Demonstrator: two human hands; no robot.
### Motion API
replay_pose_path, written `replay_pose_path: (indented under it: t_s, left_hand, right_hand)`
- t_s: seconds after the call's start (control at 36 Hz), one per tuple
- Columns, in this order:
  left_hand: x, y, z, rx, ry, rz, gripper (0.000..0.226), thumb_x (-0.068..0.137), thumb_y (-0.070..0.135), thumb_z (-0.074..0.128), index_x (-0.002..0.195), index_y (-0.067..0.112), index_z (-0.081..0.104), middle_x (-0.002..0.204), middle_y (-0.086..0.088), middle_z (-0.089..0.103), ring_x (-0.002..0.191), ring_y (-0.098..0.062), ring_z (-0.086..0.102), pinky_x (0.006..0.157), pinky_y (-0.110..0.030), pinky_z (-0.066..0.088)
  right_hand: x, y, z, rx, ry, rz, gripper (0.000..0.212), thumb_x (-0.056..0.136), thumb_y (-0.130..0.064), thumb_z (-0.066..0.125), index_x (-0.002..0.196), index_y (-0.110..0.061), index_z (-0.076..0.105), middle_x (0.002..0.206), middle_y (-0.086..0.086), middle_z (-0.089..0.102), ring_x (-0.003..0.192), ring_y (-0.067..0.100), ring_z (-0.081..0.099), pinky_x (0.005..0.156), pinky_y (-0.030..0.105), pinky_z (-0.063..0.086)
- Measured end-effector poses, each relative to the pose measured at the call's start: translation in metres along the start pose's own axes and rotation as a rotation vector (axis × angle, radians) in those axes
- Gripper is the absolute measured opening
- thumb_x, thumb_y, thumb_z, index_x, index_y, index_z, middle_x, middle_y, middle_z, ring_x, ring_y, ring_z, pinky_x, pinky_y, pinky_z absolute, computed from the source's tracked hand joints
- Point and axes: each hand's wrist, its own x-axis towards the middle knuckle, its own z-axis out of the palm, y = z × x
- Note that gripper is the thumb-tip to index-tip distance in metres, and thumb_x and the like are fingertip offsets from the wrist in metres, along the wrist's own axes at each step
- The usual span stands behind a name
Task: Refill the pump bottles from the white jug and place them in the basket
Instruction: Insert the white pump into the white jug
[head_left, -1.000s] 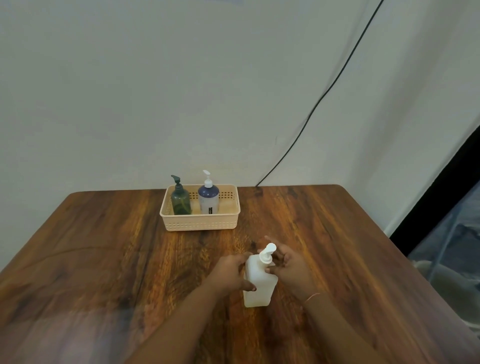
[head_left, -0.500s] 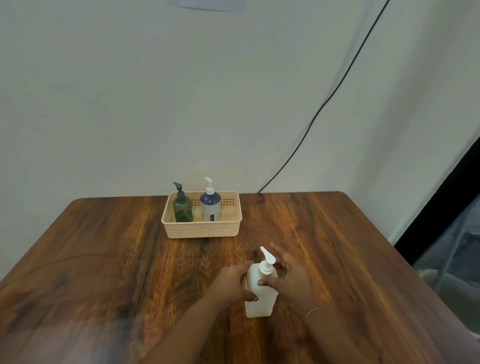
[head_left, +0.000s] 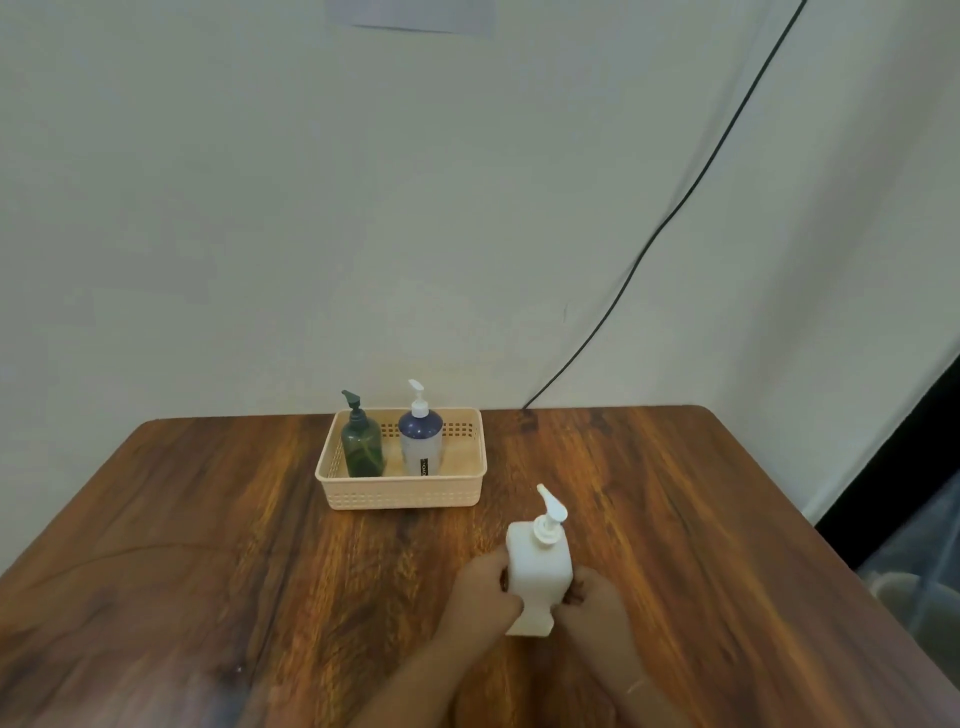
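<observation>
here the left hand (head_left: 480, 587) and the right hand (head_left: 597, 597) both wrap the lower body of a white pump bottle (head_left: 537, 566), fingers closed on either side, holding it upright over the wooden counter (head_left: 208, 545) (nozzle pointing away). farther back a beige basket (head_left: 402, 491) holds a green pump bottle (head_left: 362, 447) and a navy-topped pump bottle (head_left: 421, 441), standing side by side.

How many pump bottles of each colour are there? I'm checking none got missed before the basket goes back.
Green pump bottle: 1, in the basket
Dark blue pump bottle: 1, in the basket
White pump bottle: 1, on the table, held by the left hand and right hand
Total: 3
</observation>
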Motion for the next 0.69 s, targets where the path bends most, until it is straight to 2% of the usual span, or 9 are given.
replay_pose_path:
  t_s: [0.08, 0.14, 0.19, 0.31, 0.39, 0.5, 0.61, 0.69]
  left_hand:
    - [0.035, 0.023, -0.014, -0.051, -0.026, -0.003, 0.051, 0.073, -0.004, 0.056, 0.122, 0.011, 0.056, 0.118, -0.005, 0.062, 0.109, -0.020, 0.056, 0.084, -0.026, 0.046]
    - [0.060, 0.034, -0.020, -0.105, -0.028, -0.013, 0.058, 0.074, -0.006, 0.055, 0.129, 0.013, 0.050, 0.126, -0.007, 0.058, 0.115, -0.021, 0.052, 0.088, -0.029, 0.043]
    - [0.083, 0.040, -0.024, -0.176, -0.035, -0.046, 0.065, 0.075, -0.008, 0.052, 0.134, 0.017, 0.045, 0.131, -0.006, 0.054, 0.119, -0.022, 0.048, 0.089, -0.029, 0.039]
    - [0.121, 0.041, -0.028, -0.279, -0.017, -0.101, 0.067, 0.073, -0.010, 0.046, 0.135, 0.017, 0.044, 0.128, -0.009, 0.055, 0.116, -0.026, 0.049, 0.096, -0.040, 0.045]
    - [0.142, 0.038, -0.027, -0.309, -0.021, -0.130, 0.062, 0.076, -0.008, 0.045, 0.133, 0.018, 0.046, 0.125, -0.009, 0.056, 0.112, -0.026, 0.051, 0.093, -0.038, 0.045]
    - [0.159, 0.034, -0.023, -0.329, -0.027, -0.163, 0.066, 0.074, -0.010, 0.044, 0.134, 0.016, 0.044, 0.126, -0.011, 0.055, 0.114, -0.027, 0.050, 0.102, -0.046, 0.043]
    - [0.177, 0.025, -0.019, -0.352, -0.018, -0.159, 0.069, 0.072, -0.011, 0.044, 0.135, 0.017, 0.043, 0.124, -0.010, 0.056, 0.112, -0.025, 0.051, 0.098, -0.042, 0.046]
    - [0.181, 0.023, -0.016, -0.371, -0.014, -0.152, 0.068, 0.074, -0.011, 0.044, 0.135, 0.018, 0.043, 0.124, -0.009, 0.056, 0.112, -0.024, 0.051, 0.098, -0.042, 0.046]
  right_hand:
    - [0.035, -0.021, -0.004, -0.035, 0.020, -0.031, 0.016, 0.071, 0.011, 0.056, 0.081, -0.001, 0.061, 0.075, 0.006, 0.064, 0.075, 0.021, 0.059, 0.052, 0.020, 0.041]
    - [0.060, -0.035, -0.006, -0.064, 0.031, -0.049, 0.020, 0.073, 0.011, 0.054, 0.088, -0.001, 0.061, 0.080, 0.006, 0.062, 0.079, 0.020, 0.057, 0.051, 0.015, 0.036]
    - [0.084, -0.046, -0.006, -0.070, 0.021, -0.049, 0.029, 0.073, 0.011, 0.053, 0.100, 0.003, 0.060, 0.092, 0.011, 0.063, 0.087, 0.024, 0.058, 0.053, 0.016, 0.038]
    - [0.123, -0.055, -0.001, -0.086, -0.011, -0.054, 0.037, 0.073, 0.012, 0.053, 0.109, 0.003, 0.059, 0.103, 0.017, 0.064, 0.095, 0.027, 0.058, 0.059, 0.019, 0.043]
    - [0.144, -0.052, 0.003, -0.071, -0.033, -0.019, 0.040, 0.074, 0.013, 0.052, 0.111, 0.002, 0.058, 0.105, 0.016, 0.063, 0.100, 0.029, 0.058, 0.066, 0.023, 0.045]
    - [0.164, -0.046, 0.007, -0.049, -0.055, 0.014, 0.037, 0.073, 0.015, 0.051, 0.109, 0.006, 0.056, 0.102, 0.019, 0.063, 0.092, 0.024, 0.055, 0.055, 0.017, 0.040]
    - [0.187, -0.038, 0.015, -0.043, -0.046, 0.021, 0.041, 0.073, 0.015, 0.051, 0.112, 0.005, 0.056, 0.109, 0.021, 0.062, 0.103, 0.033, 0.057, 0.070, 0.029, 0.046]
    - [0.192, -0.035, 0.017, -0.042, -0.050, 0.018, 0.041, 0.073, 0.016, 0.051, 0.112, 0.003, 0.057, 0.109, 0.021, 0.062, 0.104, 0.034, 0.057, 0.075, 0.033, 0.048]
